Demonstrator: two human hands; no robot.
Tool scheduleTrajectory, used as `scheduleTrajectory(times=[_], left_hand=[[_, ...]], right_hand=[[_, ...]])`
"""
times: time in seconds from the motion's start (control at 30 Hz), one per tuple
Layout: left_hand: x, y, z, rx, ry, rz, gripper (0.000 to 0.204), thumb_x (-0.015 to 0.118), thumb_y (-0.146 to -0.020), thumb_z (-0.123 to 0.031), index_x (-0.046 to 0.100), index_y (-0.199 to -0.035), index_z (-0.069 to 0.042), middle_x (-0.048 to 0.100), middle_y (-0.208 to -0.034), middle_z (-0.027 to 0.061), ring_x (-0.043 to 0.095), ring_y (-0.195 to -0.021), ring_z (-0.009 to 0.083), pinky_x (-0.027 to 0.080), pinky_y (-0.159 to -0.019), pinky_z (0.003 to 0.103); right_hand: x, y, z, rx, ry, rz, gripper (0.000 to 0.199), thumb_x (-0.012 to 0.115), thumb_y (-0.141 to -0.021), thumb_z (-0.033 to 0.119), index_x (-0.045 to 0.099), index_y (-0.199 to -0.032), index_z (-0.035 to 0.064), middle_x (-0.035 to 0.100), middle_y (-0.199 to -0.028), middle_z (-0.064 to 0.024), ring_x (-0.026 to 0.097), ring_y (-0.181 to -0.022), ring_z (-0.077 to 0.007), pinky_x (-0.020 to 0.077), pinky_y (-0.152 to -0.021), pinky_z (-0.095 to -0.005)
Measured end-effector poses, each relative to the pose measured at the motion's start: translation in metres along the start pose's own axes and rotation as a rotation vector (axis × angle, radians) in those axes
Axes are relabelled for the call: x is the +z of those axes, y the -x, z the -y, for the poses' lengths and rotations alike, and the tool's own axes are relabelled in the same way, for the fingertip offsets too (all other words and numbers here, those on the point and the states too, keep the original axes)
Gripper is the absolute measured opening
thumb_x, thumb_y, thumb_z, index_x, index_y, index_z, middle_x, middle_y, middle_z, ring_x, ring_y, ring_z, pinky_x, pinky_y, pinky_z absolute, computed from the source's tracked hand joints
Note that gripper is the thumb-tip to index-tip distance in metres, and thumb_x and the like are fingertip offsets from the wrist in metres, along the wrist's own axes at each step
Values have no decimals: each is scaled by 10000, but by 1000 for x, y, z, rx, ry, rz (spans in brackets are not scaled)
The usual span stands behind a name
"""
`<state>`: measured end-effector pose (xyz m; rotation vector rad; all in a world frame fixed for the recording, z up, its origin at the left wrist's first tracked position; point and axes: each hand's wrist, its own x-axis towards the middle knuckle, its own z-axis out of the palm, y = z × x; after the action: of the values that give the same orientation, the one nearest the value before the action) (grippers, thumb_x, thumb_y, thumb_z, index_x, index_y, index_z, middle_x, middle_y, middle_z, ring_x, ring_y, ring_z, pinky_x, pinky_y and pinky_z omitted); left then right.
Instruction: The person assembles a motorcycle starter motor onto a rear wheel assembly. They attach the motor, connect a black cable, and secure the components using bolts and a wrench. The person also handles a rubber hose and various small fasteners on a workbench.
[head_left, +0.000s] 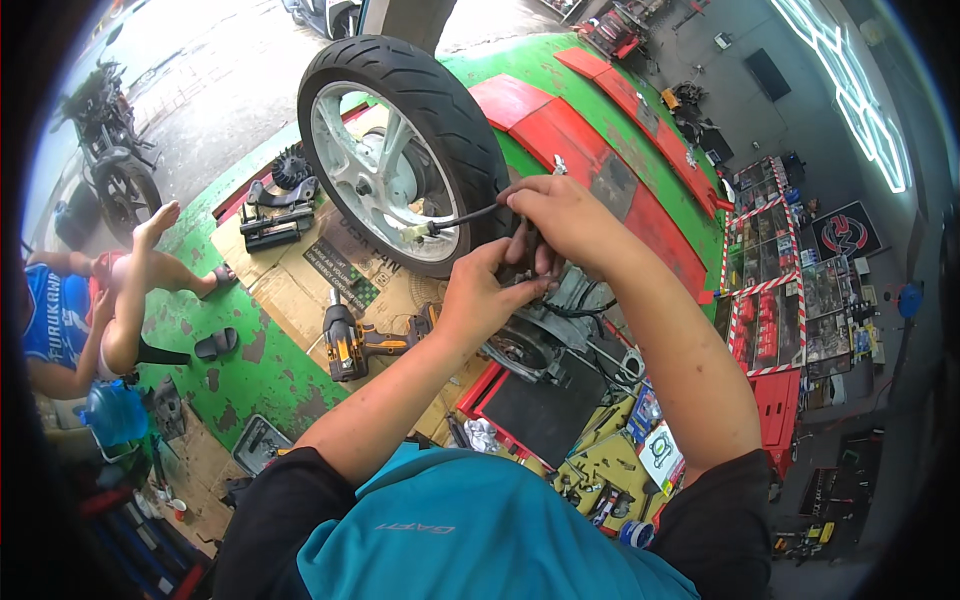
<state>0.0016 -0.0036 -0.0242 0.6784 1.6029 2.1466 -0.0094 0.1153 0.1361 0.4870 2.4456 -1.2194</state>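
Both my hands come together over an engine and drive unit (545,340). My right hand (565,215) is closed, pinching a black cable (468,217) that juts out to the left. A pale fitting (413,232) tips the cable, in front of the white wheel rim (350,160). Just below, my left hand (482,290) is closed, fingers and thumb together around a dark part that I cannot make out. The fingertips of both hands nearly meet there. Behind them stands the wheel's black tire (440,110). More black cables (610,375) loop below my right wrist.
A yellow-and-black cordless impact wrench (365,340) lies on cardboard (300,270) at left. Loose black parts (285,210) rest beyond it. Tools and small parts crowd a yellow tray (610,470) near my body. A person (85,320) sits at far left. Red ramps (560,130) run behind.
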Motion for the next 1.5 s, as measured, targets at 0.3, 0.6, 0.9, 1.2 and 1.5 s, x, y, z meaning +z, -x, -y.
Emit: scheduleTrajectory(times=[0.3,0.6,0.9,1.2,1.5], left_hand=[[-13,-13,11,35,131,185,248,733,-922,13,683,-1164,36,738,-1096,47,703,-1029,128,576,-904,301],[-2,-14,-7,-31,82,102,267,775,-898,30,681,-1148,23,730,-1152,59,702,-1066,120,574,-909,289],[-9,-14,-6,16,258,241,308,766,-925,-16,680,-1214,48,756,-1150,74,720,-1014,123,569,-886,282],[-9,-9,-10,-36,37,92,223,768,-925,-51,726,-1107,70,775,-991,55,697,-912,92,567,-797,286],[3,-6,-6,-2,-19,55,227,779,-907,-80,735,-1062,78,775,-923,55,673,-864,80,562,-785,284]], right_hand=[[-13,19,-15,-51,-484,203,368,578,-1053,333,676,-1144,-10,729,-856,-71,689,-642,-157,557,-601,-303],[3,3,-13,34,-275,-46,318,660,-1016,335,677,-1036,18,654,-668,-40,550,-462,-105,407,-425,-262],[-8,20,-62,-277,-230,11,371,760,-946,138,681,-1274,-17,743,-1095,-93,698,-925,-126,564,-775,-293],[14,17,-68,-381,-125,-217,335,814,-904,188,695,-1141,-17,690,-895,-30,637,-825,-102,538,-735,-298],[12,14,-84,-331,-17,-246,329,816,-900,247,719,-1090,-5,666,-870,-29,598,-793,-132,512,-758,-315]])
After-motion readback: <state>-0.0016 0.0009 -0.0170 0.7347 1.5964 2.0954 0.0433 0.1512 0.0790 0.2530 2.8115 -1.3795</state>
